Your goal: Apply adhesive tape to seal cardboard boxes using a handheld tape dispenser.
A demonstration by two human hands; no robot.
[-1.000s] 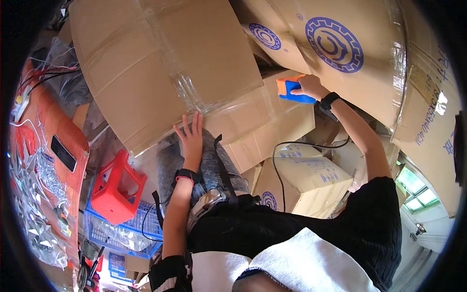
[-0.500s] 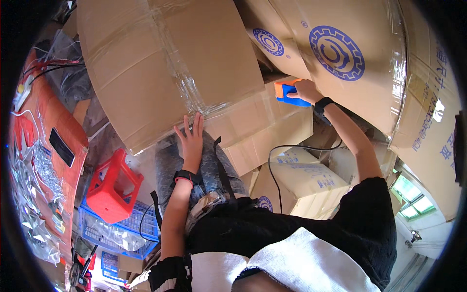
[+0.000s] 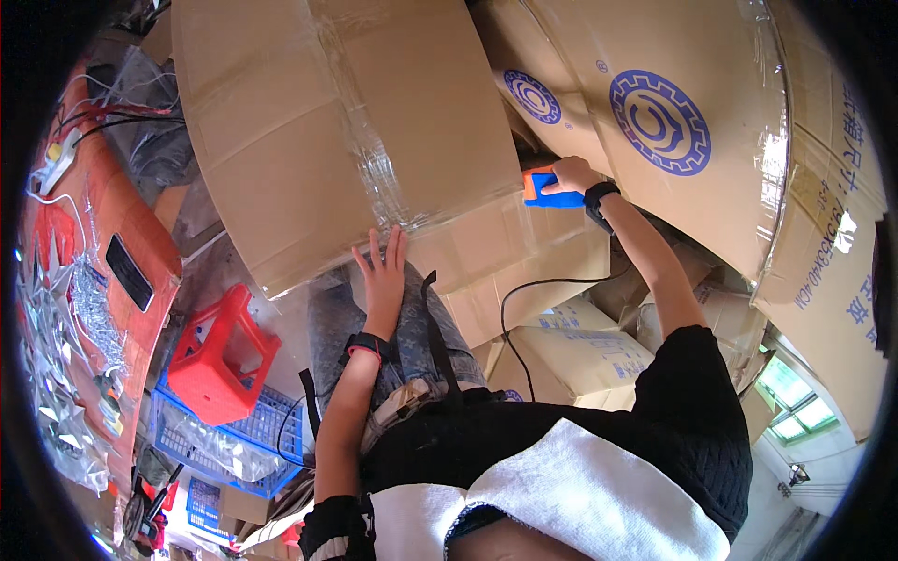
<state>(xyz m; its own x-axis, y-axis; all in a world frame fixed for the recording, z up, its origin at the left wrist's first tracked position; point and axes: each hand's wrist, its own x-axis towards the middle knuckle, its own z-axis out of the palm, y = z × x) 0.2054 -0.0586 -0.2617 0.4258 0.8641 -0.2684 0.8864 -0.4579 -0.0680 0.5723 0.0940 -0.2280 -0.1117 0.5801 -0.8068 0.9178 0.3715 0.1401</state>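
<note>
looks like a packing storeroom or warehouse: taped cardboard cartons piled from 12 to 3 o'clock, blue plastic crate and red stool at 8, bagged hardware at 9.

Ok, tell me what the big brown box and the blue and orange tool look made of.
Big brown box: corrugated cardboard by its look, matte, with a glossy clear tape strip over the seam. Blue and orange tool in the right hand: probably moulded plastic, smooth and bright.
</note>
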